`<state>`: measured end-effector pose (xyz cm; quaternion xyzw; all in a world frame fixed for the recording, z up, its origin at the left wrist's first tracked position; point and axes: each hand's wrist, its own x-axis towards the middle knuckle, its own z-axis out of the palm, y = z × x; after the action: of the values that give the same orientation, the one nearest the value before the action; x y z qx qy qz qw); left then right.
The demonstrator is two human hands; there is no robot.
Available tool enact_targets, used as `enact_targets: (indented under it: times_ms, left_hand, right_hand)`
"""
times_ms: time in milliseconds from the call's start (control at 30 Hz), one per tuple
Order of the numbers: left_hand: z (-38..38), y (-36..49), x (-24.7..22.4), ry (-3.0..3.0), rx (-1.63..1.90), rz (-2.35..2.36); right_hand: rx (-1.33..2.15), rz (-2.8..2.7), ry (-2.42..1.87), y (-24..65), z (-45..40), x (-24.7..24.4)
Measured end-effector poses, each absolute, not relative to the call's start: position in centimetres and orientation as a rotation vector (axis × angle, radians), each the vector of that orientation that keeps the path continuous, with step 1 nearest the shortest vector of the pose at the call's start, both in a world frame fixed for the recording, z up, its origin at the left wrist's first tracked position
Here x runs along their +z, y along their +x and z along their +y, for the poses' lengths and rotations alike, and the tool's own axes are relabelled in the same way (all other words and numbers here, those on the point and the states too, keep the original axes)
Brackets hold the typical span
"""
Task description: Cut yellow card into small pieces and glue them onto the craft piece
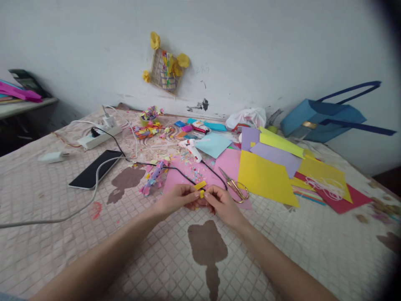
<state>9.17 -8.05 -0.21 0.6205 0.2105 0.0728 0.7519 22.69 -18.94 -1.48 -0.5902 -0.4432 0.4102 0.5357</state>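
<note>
"So, how far along is it?"

"Partway, I'd judge. A lilac paper ornament lies left of the hot glue gun and nearer, and paper scraps litter the near side of the gun. The yellow cutting looks unfinished, with fixing probably left to do."

"Where's the yellow paper, and who has it?"

"Nearer than the gun, slightly right. The left hand presses thumb and fingers together on a yellow paper strip; the right hand pinches a small yellow paper piece just below it. Whether the two are joined, I can't tell."

"And room to move?"

"Tight towards the gun: its black cord curves close to the right hand, and gold-handled scissors lie right of the gun and nearer. The wall closes off its far side. Well nearer than the gun, the patterned tablecloth offers open room."
</note>
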Motion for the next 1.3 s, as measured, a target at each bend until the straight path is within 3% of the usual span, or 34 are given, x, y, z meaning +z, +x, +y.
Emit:
enact_targets:
  times_ms: [733,1000,1300]
  left_hand:
    - [-8.3,9.3,0.0,1.386,0.241,0.517]
    - [-7.7,9.0,0.3,1.342,0.347,0.554]
    - [-7.4,9.1,-0.4,1.242,0.397,0.543]
  right_hand:
    - [0.945,-1.099,-1.435,23.2,-18.7,-1.4]
    - [0.099,-1.364,-2.234,30.6,-19.8,-0.4]
    - [0.100,-1.431,-2.549,33.0,-20.6,-1.3]
